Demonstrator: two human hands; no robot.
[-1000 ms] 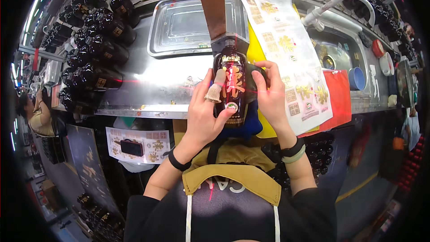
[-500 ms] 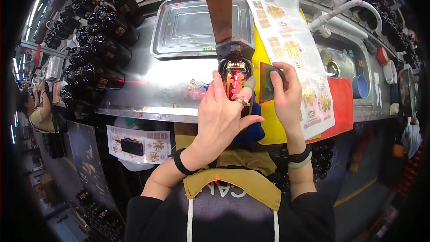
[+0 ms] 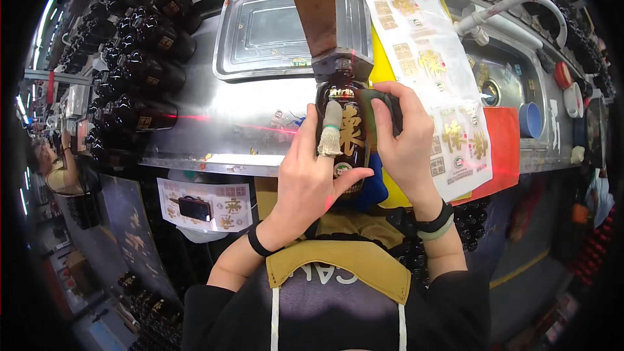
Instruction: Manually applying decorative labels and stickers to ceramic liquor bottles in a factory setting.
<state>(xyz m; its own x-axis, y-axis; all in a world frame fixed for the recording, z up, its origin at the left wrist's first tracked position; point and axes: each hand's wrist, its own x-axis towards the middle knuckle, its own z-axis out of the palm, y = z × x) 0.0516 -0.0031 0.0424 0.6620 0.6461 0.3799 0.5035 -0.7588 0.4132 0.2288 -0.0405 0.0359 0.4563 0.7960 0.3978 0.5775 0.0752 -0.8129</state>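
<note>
A dark glossy bottle [image 3: 351, 127] with gold decal lettering lies on the counter, its neck toward the dark angled holder under a brown bar. My left hand [image 3: 301, 182] lies along its left side with fingers stretched out and thumb apart. One of its fingers, in a grey-green knitted finger cover [image 3: 330, 131], rests on the bottle's front. My right hand [image 3: 404, 135] pinches a thin dark square sheet [image 3: 368, 116], like a flexible scraper, against the bottle's right side. Red laser lines cross the work area.
A metal tray [image 3: 257, 32] lies behind on the steel counter. Decal sheets [image 3: 426, 62] cover yellow and red sheets at right, beside a sink with a white faucet [image 3: 513, 3] and blue cup [image 3: 530, 120]. Dark bottles [image 3: 153, 75] crowd the left. A phone [image 3: 195, 208] lies on another sheet.
My right hand has moved left with the dark sheet, bringing it to the bottle's side. My left hand's covered finger has shifted left, uncovering more of the gold lettering.
</note>
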